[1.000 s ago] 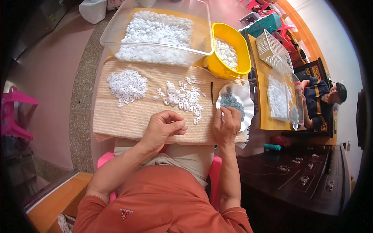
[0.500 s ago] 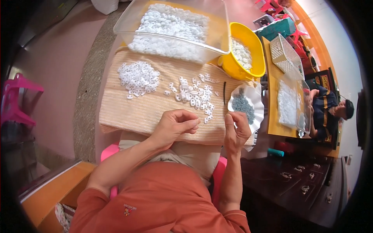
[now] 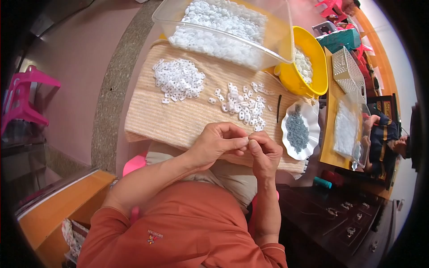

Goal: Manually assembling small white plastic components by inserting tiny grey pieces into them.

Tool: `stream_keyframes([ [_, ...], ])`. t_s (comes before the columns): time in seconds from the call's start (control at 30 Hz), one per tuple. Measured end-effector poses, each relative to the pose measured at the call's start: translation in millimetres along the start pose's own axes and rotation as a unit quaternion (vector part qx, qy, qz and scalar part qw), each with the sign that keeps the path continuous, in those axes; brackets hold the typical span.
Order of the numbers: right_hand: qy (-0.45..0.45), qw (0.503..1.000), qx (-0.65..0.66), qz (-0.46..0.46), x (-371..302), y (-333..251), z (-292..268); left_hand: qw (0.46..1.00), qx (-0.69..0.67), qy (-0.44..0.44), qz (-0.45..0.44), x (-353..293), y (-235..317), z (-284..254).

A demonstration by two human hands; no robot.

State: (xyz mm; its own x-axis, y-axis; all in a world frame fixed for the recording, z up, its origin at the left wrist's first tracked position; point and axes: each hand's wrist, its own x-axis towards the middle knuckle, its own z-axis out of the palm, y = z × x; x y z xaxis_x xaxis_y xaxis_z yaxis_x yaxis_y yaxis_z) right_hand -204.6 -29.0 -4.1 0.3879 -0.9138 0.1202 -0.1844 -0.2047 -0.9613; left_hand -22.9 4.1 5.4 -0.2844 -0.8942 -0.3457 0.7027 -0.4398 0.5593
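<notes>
My left hand (image 3: 222,142) and my right hand (image 3: 265,154) meet at the fingertips over the near edge of the cloth. Both are closed in a pinch; whatever sits between the fingers is too small and covered to make out. Just beyond them lies a loose scatter of small white oval plastic pieces with two holes (image 3: 245,105). A denser heap of similar white pieces (image 3: 178,79) is farther left. To the right of my right hand, a white scalloped dish (image 3: 314,129) holds many tiny grey-blue pieces (image 3: 297,131). A thin black strip (image 3: 279,108) lies beside the dish.
A ribbed peach cloth (image 3: 156,117) covers the work surface. Behind it stand a clear plastic bin (image 3: 163,20) of white pieces and a yellow tub (image 3: 321,58). At right are a white basket (image 3: 348,71), another person (image 3: 382,140) and a dark table (image 3: 313,214).
My right hand has moved left and its fingertips now meet those of my left hand. The whole view has shifted, so the table appears farther right.
</notes>
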Motion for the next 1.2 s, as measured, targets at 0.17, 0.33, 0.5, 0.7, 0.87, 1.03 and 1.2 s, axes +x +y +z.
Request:
stream_keyframes([
  [0.17,0.051,0.996,0.053,0.048,-0.1,4.9,4.4,1.0,-0.005,0.005,-0.006,1.1,-0.9,-1.2],
  [0.33,0.056,0.995,0.071,0.037,-0.1,9.2,4.0,1.0,-0.023,0.002,-0.002,4.9,-4.8,-5.0],
  [0.5,0.065,0.994,0.075,0.046,0.0,8.9,4.2,0.999,-0.038,-0.003,-0.005,6.8,-7.0,-8.0],
  [0.7,0.067,0.996,0.038,0.045,1.7,7.9,4.6,0.999,-0.033,0.006,-0.008,6.3,-5.3,-6.8],
  [0.87,0.079,0.993,0.051,0.068,1.4,7.5,5.8,0.999,-0.031,0.017,-0.009,7.7,-6.7,-7.7],
  [1.03,0.093,0.993,0.044,0.05,0.7,10.6,5.8,1.0,-0.021,0.015,-0.005,8.1,-6.8,-7.7],
  [1.2,0.08,0.995,0.041,0.048,1.1,8.7,6.7,1.0,-0.02,0.018,-0.007,7.8,-8.1,-8.0],
])
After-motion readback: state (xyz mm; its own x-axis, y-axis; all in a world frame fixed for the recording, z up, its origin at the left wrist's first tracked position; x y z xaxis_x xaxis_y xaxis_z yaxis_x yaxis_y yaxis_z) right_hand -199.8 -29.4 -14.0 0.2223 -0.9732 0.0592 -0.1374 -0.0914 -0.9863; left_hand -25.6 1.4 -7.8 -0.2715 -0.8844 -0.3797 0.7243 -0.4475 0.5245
